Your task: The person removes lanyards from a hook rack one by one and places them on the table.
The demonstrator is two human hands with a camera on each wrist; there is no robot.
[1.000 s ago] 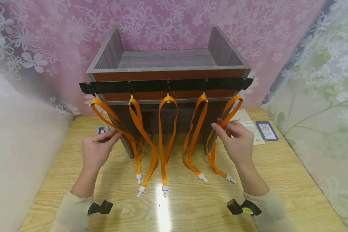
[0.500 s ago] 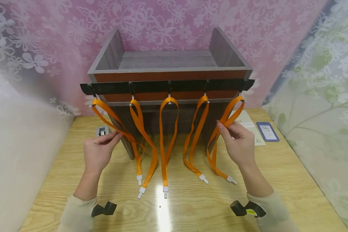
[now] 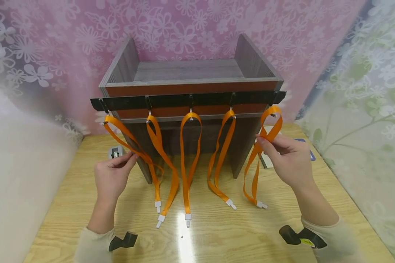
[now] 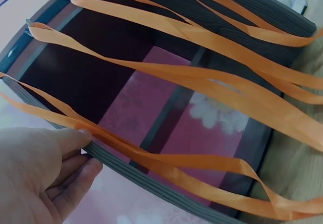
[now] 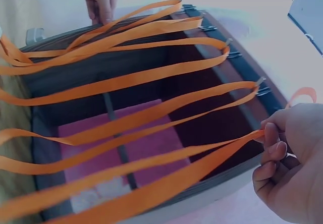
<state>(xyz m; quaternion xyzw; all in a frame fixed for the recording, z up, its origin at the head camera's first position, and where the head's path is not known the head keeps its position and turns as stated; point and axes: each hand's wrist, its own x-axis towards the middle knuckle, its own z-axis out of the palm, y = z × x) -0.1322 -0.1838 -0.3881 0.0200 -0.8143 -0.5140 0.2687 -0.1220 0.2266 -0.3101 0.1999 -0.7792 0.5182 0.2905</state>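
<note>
So there's an orange lanyard (image 3: 275, 130) at the far right of the row, and the person's right hand (image 3: 291, 159) is pinching it between thumb and fingers just below its top loop. The loop is right by the hook, but honestly can't tell from here if it's hanging on it or just in front. A white clip (image 3: 261, 205) dangles off the bottom end. Over at the other end, the left hand (image 3: 112, 175) has the leftmost lanyard (image 3: 147, 158) pinched between its fingertips. Three more lanyards (image 3: 187, 199) hang between those two, nobody touching them. All the hooks are on a black strip (image 3: 210, 98) across the front of a grey wooden shelf unit (image 3: 191, 71) on the desk (image 3: 217, 233). Small grey gadget (image 3: 115, 151) near the left hand, and a blue badge holder (image 3: 312, 156) half hidden behind the right one. Flowery pink wall (image 3: 191, 18) at the back.
</note>
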